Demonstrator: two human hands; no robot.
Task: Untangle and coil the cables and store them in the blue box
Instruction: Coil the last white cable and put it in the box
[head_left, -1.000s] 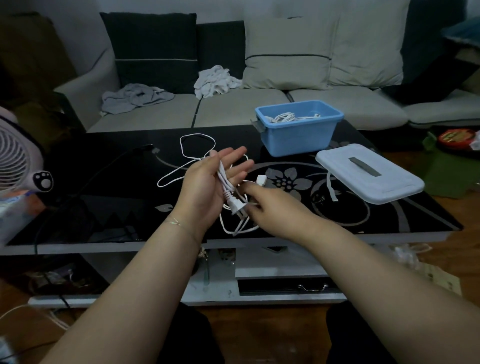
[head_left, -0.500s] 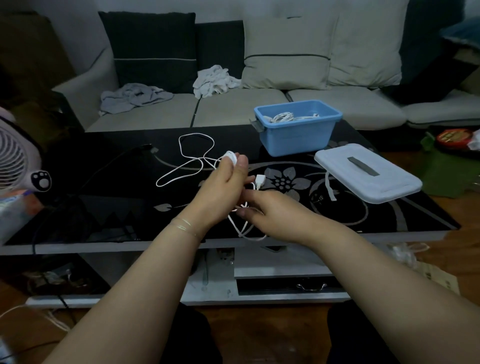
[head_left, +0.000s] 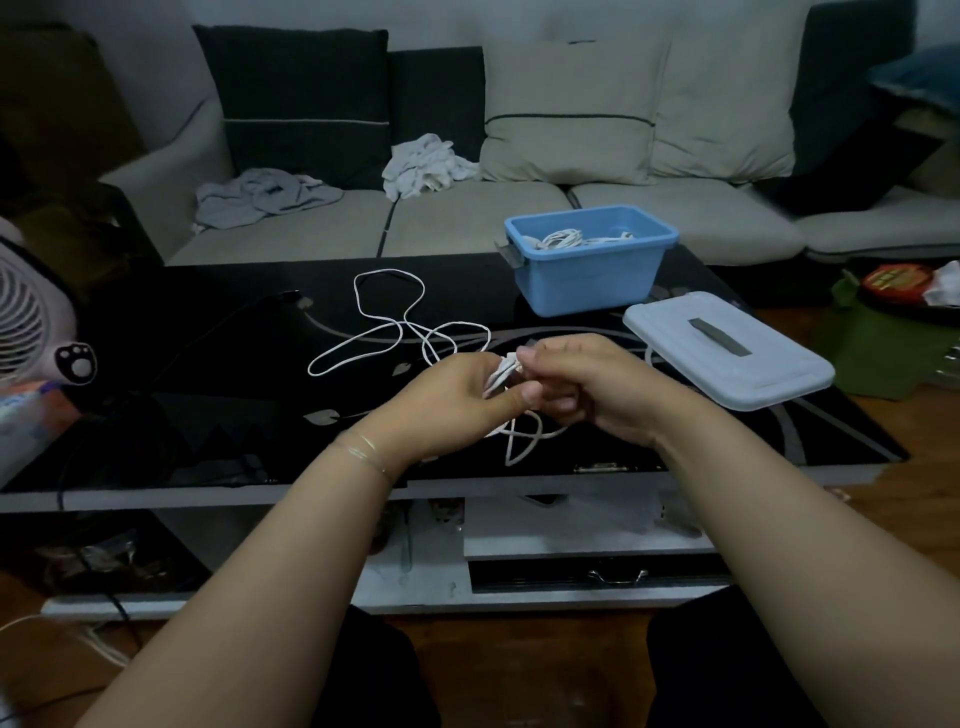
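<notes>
The white cable (head_left: 395, 332) is thin, round and limp; most of it sprawls in loose loops on the glossy black table (head_left: 218, 415), while the near end is bunched between my hands just above the table's front edge. My left hand (head_left: 457, 400) is curled round the gathered strands, thumb pressed across them, I think to keep the turns from springing apart. My right hand (head_left: 576, 384) pinches the bundle's top between thumb and forefinger, other fingers tucked in, probably to guide the next turn. Beyond, the blue box (head_left: 587, 275) of smooth plastic stands open with coiled white cable already inside, its pale lid (head_left: 727, 353) lying flat just beside it
</notes>
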